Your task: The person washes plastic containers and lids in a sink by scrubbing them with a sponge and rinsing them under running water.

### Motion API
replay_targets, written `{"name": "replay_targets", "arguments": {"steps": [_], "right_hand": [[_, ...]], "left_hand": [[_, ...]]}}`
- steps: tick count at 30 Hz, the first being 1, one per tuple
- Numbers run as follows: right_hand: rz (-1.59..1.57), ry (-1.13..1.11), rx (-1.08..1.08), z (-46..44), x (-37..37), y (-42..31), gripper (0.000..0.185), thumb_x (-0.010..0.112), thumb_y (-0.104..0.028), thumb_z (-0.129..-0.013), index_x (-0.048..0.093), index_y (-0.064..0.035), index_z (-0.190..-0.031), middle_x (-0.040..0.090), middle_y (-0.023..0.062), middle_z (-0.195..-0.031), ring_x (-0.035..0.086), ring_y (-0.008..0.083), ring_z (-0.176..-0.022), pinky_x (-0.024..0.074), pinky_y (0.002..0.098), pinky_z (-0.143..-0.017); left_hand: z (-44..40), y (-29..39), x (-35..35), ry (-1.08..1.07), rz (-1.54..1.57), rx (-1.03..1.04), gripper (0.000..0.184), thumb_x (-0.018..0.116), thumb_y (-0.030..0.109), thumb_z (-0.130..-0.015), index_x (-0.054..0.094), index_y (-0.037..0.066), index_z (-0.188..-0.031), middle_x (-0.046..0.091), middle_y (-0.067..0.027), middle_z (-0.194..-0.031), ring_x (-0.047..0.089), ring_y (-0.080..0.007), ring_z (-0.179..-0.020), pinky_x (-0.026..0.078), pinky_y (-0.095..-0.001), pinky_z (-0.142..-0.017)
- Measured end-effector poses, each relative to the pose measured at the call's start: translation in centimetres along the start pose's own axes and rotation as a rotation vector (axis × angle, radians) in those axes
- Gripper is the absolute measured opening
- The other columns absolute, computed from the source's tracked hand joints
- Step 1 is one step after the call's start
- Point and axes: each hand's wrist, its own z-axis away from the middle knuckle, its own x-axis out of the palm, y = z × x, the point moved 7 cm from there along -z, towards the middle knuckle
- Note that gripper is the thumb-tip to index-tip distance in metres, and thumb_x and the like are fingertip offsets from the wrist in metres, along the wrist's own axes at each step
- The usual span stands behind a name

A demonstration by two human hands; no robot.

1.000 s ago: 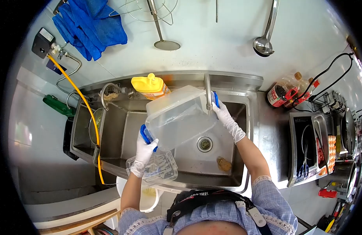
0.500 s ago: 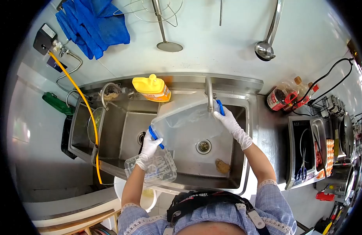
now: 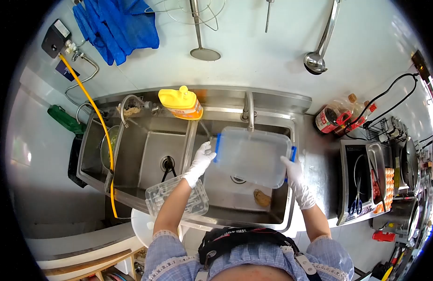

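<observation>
A clear plastic storage box (image 3: 254, 157) with blue clip handles is held over the right sink basin, its far edge just by the faucet (image 3: 250, 110). At the box's left end, my left hand (image 3: 201, 161), in a white glove, has its fingers closed at the blue handle. My right hand (image 3: 298, 180), also gloved, grips the opposite end beside the other blue handle. Part of the drain shows under the box's near edge. A brown lump (image 3: 261, 198) lies on the basin floor. Below my left forearm, a clear ridged plastic tray (image 3: 155, 199) rests across the sink's front edge.
A yellow jug (image 3: 181, 104) stands behind the sinks. The left basin (image 3: 148, 145) has a drain with a black cord-like thing. A yellow hose (image 3: 92, 105) hangs at left. Bottles (image 3: 331, 117) and a tray with scissors (image 3: 359, 185) sit at right. Ladles (image 3: 315, 61) hang on the wall.
The box has swung round: its left end moved away and right, its right end came nearer. Both hands moved with it, the left one up and right, the right one toward me.
</observation>
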Motion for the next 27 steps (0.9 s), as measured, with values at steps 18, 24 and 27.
{"name": "replay_targets", "arguments": {"steps": [18, 24, 27], "right_hand": [[-0.228, 0.269, 0.260, 3.0, 3.4, 11.1, 0.010, 0.062, -0.010, -0.081, 0.059, -0.0046, -0.089, 0.054, 0.0006, -0.071, 0.050, 0.0116, -0.058, 0.0409, 0.0293, -0.054], [0.295, 0.257, -0.086, -0.9, 5.2, 9.2, 0.031, 0.068, -0.024, -0.070, 0.059, 0.0006, -0.086, 0.060, 0.0075, -0.066, 0.059, 0.0210, -0.058, 0.0476, 0.0345, -0.058], [0.864, 0.133, -0.233, -2.2, 10.0, 5.5, 0.038, 0.058, -0.021, -0.068, 0.056, 0.0028, -0.097, 0.063, 0.0246, -0.087, 0.062, 0.0390, -0.082, 0.0487, 0.0432, -0.075]], "left_hand": [[4.7, -4.1, -6.2, 0.128, 0.222, 0.102, 0.021, 0.061, 0.013, -0.087, 0.061, 0.008, -0.108, 0.063, -0.0018, -0.096, 0.060, -0.0124, -0.083, 0.047, -0.0254, -0.071], [4.5, -3.1, -2.6, 0.027, 0.188, 0.113, 0.022, 0.057, 0.015, -0.090, 0.059, 0.006, -0.110, 0.063, -0.0046, -0.097, 0.060, -0.0138, -0.085, 0.047, -0.0258, -0.071], [4.4, -1.5, 4.0, -0.255, 0.184, -0.056, 0.032, 0.052, 0.025, -0.093, 0.053, 0.004, -0.116, 0.062, -0.0063, -0.104, 0.060, -0.0169, -0.091, 0.048, -0.0288, -0.076]]}}
